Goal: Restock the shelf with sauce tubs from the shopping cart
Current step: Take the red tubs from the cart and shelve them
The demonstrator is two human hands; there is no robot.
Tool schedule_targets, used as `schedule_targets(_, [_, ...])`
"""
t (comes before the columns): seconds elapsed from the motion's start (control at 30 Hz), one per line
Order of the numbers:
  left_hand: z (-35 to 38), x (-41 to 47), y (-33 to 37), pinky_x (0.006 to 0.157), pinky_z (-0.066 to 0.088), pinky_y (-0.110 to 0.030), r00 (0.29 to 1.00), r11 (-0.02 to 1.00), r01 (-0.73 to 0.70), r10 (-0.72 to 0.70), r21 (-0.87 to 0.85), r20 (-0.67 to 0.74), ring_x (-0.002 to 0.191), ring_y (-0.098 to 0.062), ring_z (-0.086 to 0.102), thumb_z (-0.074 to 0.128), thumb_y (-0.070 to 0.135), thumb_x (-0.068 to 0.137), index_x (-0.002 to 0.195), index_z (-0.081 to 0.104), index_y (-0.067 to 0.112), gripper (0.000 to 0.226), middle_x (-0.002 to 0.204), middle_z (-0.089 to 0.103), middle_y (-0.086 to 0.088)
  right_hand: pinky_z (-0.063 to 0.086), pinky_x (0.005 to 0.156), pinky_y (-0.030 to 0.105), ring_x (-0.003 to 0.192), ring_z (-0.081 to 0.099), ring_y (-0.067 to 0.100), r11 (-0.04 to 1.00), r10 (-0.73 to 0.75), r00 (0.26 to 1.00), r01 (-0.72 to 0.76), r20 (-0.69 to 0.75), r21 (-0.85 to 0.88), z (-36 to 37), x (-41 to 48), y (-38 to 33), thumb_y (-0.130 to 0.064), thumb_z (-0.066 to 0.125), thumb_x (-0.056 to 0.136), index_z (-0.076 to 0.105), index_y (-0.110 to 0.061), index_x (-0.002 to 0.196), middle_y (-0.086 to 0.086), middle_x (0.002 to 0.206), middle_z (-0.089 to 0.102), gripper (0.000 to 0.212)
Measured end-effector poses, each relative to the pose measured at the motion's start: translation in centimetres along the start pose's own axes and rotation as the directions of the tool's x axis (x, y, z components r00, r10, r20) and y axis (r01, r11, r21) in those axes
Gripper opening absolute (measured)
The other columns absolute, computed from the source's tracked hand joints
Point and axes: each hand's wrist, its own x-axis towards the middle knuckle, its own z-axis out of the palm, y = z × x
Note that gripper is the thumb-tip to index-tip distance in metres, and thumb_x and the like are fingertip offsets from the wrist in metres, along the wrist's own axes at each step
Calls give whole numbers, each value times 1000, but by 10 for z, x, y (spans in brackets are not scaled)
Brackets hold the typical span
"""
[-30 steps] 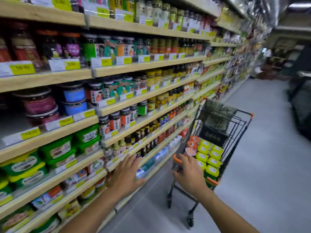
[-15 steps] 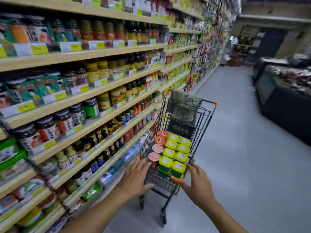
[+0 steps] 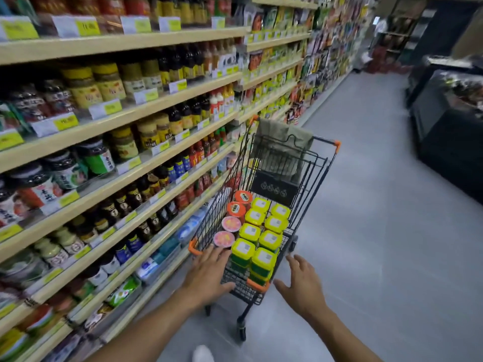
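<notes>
A small black wire shopping cart (image 3: 317, 163) with orange corners stands in the aisle beside the shelves (image 3: 136, 111). Inside it sit several yellow-lidded green sauce tubs (image 3: 264, 258) in two rows, with several round orange- and pink-lidded tubs (image 3: 231, 223) along the left side. My left hand (image 3: 209, 273) lies with spread, straight fingers over the cart's near left rim. My right hand (image 3: 300, 282) hovers with straight fingers just off the near right corner, holding nothing.
Wooden shelves packed with jars and bottles run along the left, with yellow price tags. A grey-green cloth (image 3: 283, 145) hangs over the cart's far end. A dark chest freezer (image 3: 449, 131) lines the right side. Grey floor (image 3: 379, 244) stretches ahead. A white shoe (image 3: 203, 354) shows below.
The view has swung right and forward along the aisle, past the green tubs on the shelf. My left hand moved from the shelf to the cart rim; my right hand came off the cart's near edge.
</notes>
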Motion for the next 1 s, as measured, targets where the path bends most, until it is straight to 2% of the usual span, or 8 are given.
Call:
schedule_targets(0.2, [6, 77, -31, 126, 8, -43, 998, 998, 48, -46, -28, 43, 158, -26, -2, 58, 60, 94, 162, 11, 21, 91, 171, 6, -3, 35, 111, 37, 139, 40, 28, 999, -15, 996, 19, 87, -43, 13, 81, -7, -55, 64, 88, 39, -19, 151, 6, 154, 42, 77])
schedule_targets(0.33, [8, 130, -59, 125, 14, -45, 993, 992, 101, -96, -75, 74, 158, -27, 3, 62, 60, 91, 161, 16, 23, 92, 170, 12, -1, 34, 114, 37, 144, 33, 26, 997, 0, 985, 14, 173, -79, 21, 144, -13, -60, 58, 90, 28, -23, 156, 3, 161, 30, 82])
schedule_targets(0.43, [7, 163, -77, 125, 15, -42, 991, 990, 108, -101, -87, 89, 156, -27, 11, 65, 55, 89, 160, 21, 23, 89, 167, 20, -2, 33, 116, 38, 145, 32, 27, 994, -19, 978, 41, 208, -104, 27, 185, -19, -59, 58, 89, 29, -22, 156, 5, 160, 31, 82])
schedule_targets(0.6, [13, 202, -99, 125, 16, -42, 977, 980, 166, -148, -112, 153, 156, -30, 12, 67, 51, 89, 158, 24, 22, 87, 168, 20, -6, 32, 116, 40, 144, 33, 29, 984, -58, 961, 101, 269, -149, 36, 241, -25, -58, 57, 87, 29, -20, 157, 6, 158, 35, 84])
schedule_targets(0.7, [21, 219, -105, 123, 25, -44, 962, 967, 215, -186, -135, 199, 154, -29, 15, 66, 46, 90, 159, 20, 26, 85, 167, 18, -3, 34, 115, 42, 144, 33, 31, 972, -108, 935, 172, 338, -163, 45, 273, -30, -57, 56, 87, 30, -19, 156, 9, 158, 34, 83])
schedule_targets(0.87, [41, 238, -113, 112, 40, -44, 931, 934, 316, -270, -170, 246, 144, -31, 38, 65, 45, 90, 157, 21, 28, 82, 164, 22, -2, 40, 110, 47, 142, 35, 35, 941, -186, 868, 293, 461, -171, 71, 325, -29, -58, 58, 87, 31, -17, 155, 11, 157, 35, 84])
schedule_targets(1.0, [65, 252, -118, 114, 38, -41, 893, 880, 422, -361, -219, 271, 145, -26, 39, 66, 49, 87, 157, 17, 35, 86, 165, 26, 1, 41, 108, 47, 139, 37, 37, 906, -260, 778, 401, 572, -133, 98, 366, -20, -65, 45, 77, 33, -14, 155, 13, 154, 38, 93])
